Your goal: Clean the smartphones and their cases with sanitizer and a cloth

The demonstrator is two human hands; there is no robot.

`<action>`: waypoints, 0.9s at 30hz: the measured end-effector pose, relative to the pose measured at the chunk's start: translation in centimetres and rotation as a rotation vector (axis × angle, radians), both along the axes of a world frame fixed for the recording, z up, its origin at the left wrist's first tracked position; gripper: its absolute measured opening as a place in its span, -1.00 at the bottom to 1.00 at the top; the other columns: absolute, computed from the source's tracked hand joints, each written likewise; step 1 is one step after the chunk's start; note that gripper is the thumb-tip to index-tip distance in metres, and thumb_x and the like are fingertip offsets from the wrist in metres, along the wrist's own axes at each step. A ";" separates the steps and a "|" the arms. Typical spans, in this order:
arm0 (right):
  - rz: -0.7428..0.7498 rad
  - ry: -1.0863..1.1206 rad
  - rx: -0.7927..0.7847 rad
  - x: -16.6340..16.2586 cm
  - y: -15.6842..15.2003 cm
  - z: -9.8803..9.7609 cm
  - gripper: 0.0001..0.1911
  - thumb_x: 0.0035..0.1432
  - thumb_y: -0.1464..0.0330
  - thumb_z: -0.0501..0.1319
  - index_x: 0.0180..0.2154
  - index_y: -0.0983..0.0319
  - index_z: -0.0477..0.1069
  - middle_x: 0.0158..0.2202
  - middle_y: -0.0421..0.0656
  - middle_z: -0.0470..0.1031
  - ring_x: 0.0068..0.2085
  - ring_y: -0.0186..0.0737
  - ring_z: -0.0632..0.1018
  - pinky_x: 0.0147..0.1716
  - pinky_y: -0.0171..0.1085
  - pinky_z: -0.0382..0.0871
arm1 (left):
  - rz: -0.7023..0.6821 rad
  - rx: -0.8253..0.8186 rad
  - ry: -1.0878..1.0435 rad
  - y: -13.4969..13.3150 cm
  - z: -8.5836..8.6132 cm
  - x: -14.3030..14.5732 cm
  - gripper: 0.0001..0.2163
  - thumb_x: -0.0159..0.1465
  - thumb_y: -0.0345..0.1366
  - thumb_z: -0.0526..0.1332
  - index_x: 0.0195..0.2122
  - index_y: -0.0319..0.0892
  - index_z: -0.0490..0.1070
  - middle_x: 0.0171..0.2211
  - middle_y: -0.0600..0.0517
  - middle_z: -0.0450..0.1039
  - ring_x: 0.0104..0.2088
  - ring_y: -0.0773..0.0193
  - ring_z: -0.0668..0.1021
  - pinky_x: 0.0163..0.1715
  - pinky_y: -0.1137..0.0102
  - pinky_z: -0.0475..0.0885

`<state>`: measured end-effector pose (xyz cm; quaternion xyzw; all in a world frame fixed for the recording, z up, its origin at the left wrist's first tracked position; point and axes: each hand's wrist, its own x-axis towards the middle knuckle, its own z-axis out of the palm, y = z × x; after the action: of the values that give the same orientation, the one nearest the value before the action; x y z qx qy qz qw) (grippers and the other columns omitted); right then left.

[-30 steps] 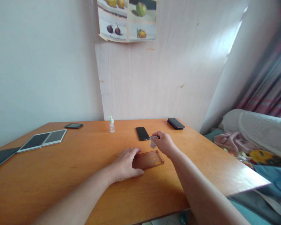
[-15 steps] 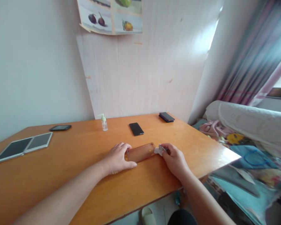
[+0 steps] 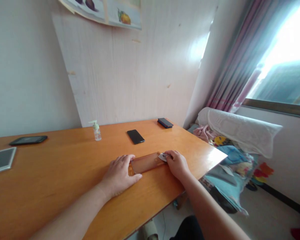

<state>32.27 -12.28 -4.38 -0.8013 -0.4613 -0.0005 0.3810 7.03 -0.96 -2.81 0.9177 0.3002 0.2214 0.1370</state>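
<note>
A translucent brown phone case [image 3: 147, 162] lies flat on the orange wooden table [image 3: 52, 176]. My left hand [image 3: 118, 173] rests on the case's left end, fingers spread and pressing it down. At the case's right end my right hand [image 3: 176, 163] is closed in a pinch on a small white wipe [image 3: 162, 156], which touches the case.
A black phone [image 3: 135, 136] lies behind the case and a second dark phone [image 3: 165, 122] sits at the far right corner. A small pump bottle [image 3: 97, 130] stands near the wall. Another phone [image 3: 28, 140] and a tablet [image 3: 0, 160] lie at left. The table edge is close at right, with bedding [image 3: 237, 128] beyond.
My right hand has come down from above the black phone to the case's right end with the wipe. The view has swung rightward; the left hand stays on the case.
</note>
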 end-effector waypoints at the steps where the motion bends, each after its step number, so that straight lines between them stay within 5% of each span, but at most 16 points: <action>1: -0.018 0.014 0.006 0.1 0.1 -0.1 -0.74 0.16 0.40 0.14 -0.14 0.17 0.53 -0.15 -0.11 0.57 -0.10 -0.15 0.53 -0.08 -0.25 0.32 | 0.008 -0.008 -0.003 0.0 0.0 0.0 -0.45 0.09 -0.04 0.29 0.08 -0.10 0.24 0.06 -0.11 0.42 0.09 -0.03 0.44 0.10 0.13 0.28; 10: -0.076 0.059 0.057 0.5 0.5 -0.4 -0.71 0.14 0.36 0.11 -0.09 0.20 0.43 -0.28 -0.16 0.57 -0.26 -0.22 0.55 -0.28 -0.31 0.37 | -0.002 -0.024 -0.011 0.4 -0.5 -0.3 -0.43 0.13 -0.03 0.24 0.12 -0.15 0.22 0.09 -0.16 0.42 0.11 -0.04 0.45 0.12 0.11 0.29; 27: 0.089 -0.037 -0.054 -1.7 0.1 1.5 -0.77 0.14 0.20 0.22 -0.19 0.14 0.52 -0.21 -0.13 0.54 -0.18 -0.18 0.51 -0.16 -0.30 0.31 | 0.003 -0.124 -0.087 0.7 -0.6 -0.6 -0.42 0.08 -0.04 0.28 0.11 -0.08 0.26 0.10 -0.10 0.44 0.10 0.01 0.48 0.14 0.13 0.33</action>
<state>30.58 -12.16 -2.90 -0.7898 -0.5032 0.0140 0.3504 6.45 -0.25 -3.39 0.8965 0.3084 0.2424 0.2060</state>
